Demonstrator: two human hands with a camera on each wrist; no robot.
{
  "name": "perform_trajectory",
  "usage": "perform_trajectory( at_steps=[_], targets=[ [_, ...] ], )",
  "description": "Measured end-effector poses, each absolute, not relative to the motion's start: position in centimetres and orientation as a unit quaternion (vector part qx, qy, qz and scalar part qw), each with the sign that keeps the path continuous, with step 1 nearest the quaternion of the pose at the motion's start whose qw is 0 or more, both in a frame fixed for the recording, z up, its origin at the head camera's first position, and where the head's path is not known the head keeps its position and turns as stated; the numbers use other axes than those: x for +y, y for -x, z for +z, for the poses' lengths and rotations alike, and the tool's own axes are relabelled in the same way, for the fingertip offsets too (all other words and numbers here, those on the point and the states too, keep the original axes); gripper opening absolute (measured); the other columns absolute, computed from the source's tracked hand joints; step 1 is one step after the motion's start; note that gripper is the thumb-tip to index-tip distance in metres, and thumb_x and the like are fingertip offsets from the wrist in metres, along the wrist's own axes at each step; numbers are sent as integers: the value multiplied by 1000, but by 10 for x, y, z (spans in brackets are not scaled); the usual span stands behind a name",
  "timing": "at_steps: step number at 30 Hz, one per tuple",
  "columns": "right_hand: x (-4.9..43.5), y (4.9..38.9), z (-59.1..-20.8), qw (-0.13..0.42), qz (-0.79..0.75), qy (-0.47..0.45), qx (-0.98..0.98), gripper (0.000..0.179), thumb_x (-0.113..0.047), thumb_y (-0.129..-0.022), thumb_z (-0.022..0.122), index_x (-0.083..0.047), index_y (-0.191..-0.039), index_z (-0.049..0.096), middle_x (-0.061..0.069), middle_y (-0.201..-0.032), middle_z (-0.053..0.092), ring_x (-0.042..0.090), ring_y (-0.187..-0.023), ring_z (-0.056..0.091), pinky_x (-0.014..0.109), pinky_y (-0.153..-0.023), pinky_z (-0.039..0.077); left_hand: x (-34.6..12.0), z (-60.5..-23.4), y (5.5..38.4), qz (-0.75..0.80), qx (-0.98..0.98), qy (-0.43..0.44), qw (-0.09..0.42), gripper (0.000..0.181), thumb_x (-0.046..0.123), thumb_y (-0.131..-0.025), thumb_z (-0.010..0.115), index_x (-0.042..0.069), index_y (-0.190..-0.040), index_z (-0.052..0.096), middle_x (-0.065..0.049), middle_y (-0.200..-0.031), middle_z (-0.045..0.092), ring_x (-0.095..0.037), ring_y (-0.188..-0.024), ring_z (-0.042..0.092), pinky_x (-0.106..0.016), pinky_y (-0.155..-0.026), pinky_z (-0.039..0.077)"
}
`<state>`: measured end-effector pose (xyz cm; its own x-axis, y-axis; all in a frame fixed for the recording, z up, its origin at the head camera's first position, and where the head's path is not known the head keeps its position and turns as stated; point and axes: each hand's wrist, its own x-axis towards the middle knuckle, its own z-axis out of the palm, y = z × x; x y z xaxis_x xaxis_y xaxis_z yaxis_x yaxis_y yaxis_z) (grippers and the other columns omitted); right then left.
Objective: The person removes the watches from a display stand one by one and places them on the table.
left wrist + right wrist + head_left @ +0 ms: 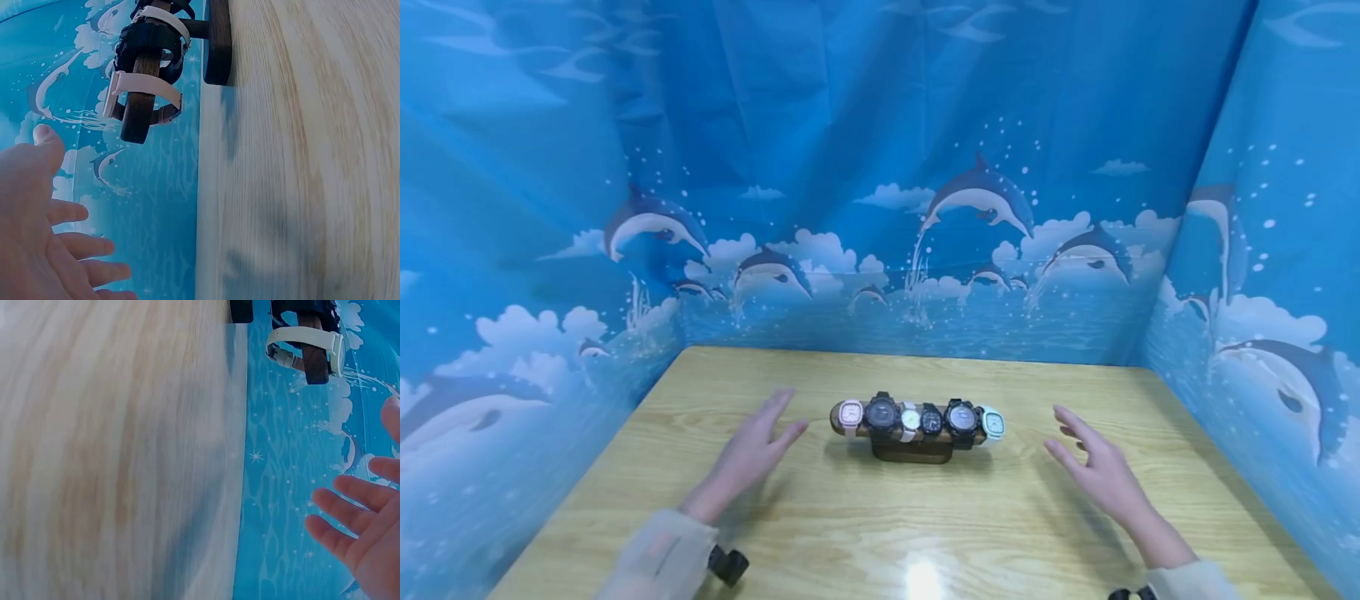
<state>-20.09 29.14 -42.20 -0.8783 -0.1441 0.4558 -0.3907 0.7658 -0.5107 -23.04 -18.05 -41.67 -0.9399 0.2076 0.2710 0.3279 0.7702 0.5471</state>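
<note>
A dark wooden watch stand rests on the table, its crossbar carrying several wristwatches side by side. At the bar's left end is a pink watch, next to a large black watch. Toward the middle sit a white watch and a small black one. Another large black watch and a mint-green watch fill the right end. My left hand hovers left of the stand, fingers extended, touching nothing. To the right of the stand, my right hand is also raised, holding nothing, its fingers spread.
The light wooden table extends around the stand on all sides. A blue curtain printed with dolphins and clouds encloses the table's back and both sides. Dark wrist devices show near the sleeves.
</note>
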Motion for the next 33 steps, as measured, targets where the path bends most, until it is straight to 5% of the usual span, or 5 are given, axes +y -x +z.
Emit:
perform_trajectory(
  at_steps=[6,12,27,33],
  targets=[
    [285,208,-430,213,335,-166,-903,54,-15,-85,68,-1,-133,46,19,-123,57,32,-101,58,43,-81,51,-176,-421,234,-361,-918,136,91,60,43,-96,46,9,-143,33,-15,-146,32,-36,-130,34,-52,-106,26],
    [279,215,-435,217,363,-188,-886,59,-7,-79,73,2,-131,47,19,-120,58,33,-98,60,47,-79,51,-172,-425,239,-425,-892,122,94,58,47,-95,46,11,-140,41,-15,-141,40,-36,-121,46,-54,-99,37],
    [259,223,-437,140,468,-166,-857,60,-8,-83,69,-1,-136,42,24,-127,52,37,-105,56,42,-83,52,-158,-435,249,-572,-807,108,100,45,27,-93,57,0,-129,51,-19,-128,53,-30,-104,59,-37,-89,50],
    [255,227,-439,113,492,-156,-849,62,-11,-84,69,-1,-137,40,24,-130,49,39,-108,54,27,-84,51,-152,-436,251,-609,-783,91,86,41,22,-92,59,1,-127,53,-18,-123,56,-28,-100,61,-34,-89,50]
  ],
)
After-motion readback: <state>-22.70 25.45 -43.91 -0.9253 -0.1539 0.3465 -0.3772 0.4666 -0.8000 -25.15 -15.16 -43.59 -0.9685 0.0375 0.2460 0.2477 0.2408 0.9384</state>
